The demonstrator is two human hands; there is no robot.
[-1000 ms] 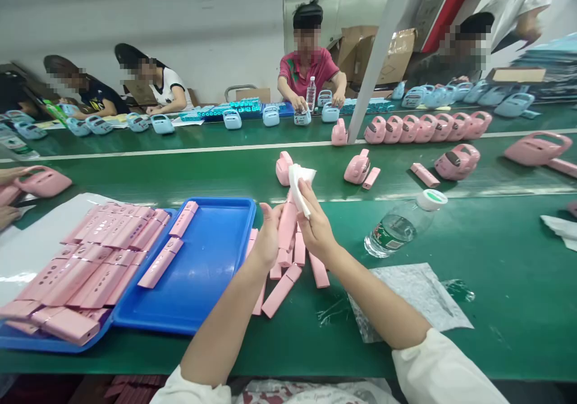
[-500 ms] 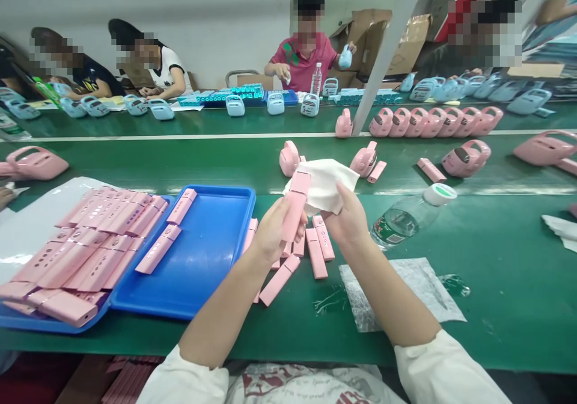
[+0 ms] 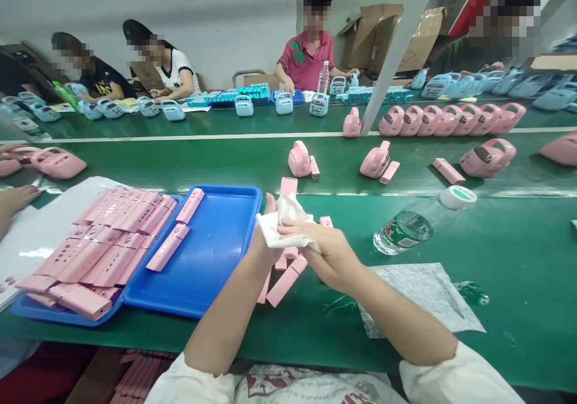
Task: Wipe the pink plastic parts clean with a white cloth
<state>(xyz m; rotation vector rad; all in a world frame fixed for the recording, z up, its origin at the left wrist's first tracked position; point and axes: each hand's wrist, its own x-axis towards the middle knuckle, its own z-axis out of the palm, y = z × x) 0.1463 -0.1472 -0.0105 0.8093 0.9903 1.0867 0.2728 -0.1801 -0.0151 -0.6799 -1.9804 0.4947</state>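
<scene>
A slim pink case [image 3: 289,185] is in my left hand [image 3: 265,241], its far end poking out above the fingers. My right hand [image 3: 331,250] presses a folded white cloth [image 3: 273,231] over the case, and the cloth hides most of it. Beneath my hands, several more pink cases [image 3: 287,281] lie loose on the green table, partly covered by my arms. To the left, a blue tray [image 3: 211,254] has two pink cases [image 3: 169,247] along its left side. Beside it, a heap of pink cases [image 3: 99,241] fills another blue tray [image 3: 58,318].
A water bottle [image 3: 406,226] leans over at the right, near a thin translucent sheet [image 3: 424,296]. Pink handled units [image 3: 299,159] stand on the belt ahead. Co-workers sit across the line behind blue handled units [image 3: 283,103]. Another person's hand [image 3: 18,202] is at the left edge.
My right hand has brought the cloth leftward onto the pink case, which was bare before. The view has shifted slightly. The co-worker opposite has lowered a blue unit to the table.
</scene>
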